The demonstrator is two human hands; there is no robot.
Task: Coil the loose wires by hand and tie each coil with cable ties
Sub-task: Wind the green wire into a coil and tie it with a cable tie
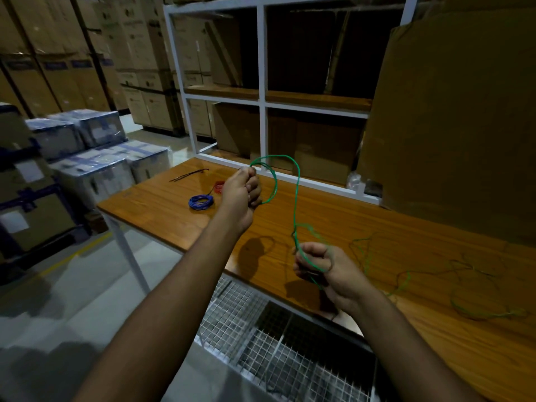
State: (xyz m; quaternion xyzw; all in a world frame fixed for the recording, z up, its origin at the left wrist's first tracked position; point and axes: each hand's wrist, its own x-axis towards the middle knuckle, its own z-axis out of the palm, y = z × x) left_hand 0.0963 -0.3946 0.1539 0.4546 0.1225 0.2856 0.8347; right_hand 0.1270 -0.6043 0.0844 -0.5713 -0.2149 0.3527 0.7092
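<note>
Above desk [362, 227], head view: left hand [242, 195] fisted round small loops of green wire [296, 198]; right hand [322, 266] pinching next stretch. Slack trails rightward across desk. Step: coiling, likely early; next needs feeding another loop leftward. Blue coil [200, 202], red coil [219, 187], cable ties [188, 175] lie beyond left hand. Desk's near edge below hands; open room between.

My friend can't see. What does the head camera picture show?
Two hands coil a green wire above a wooden table: the left hand grips small loops, the right hand holds the loose length. A blue coil, a red coil and black cable ties lie behind.
</note>
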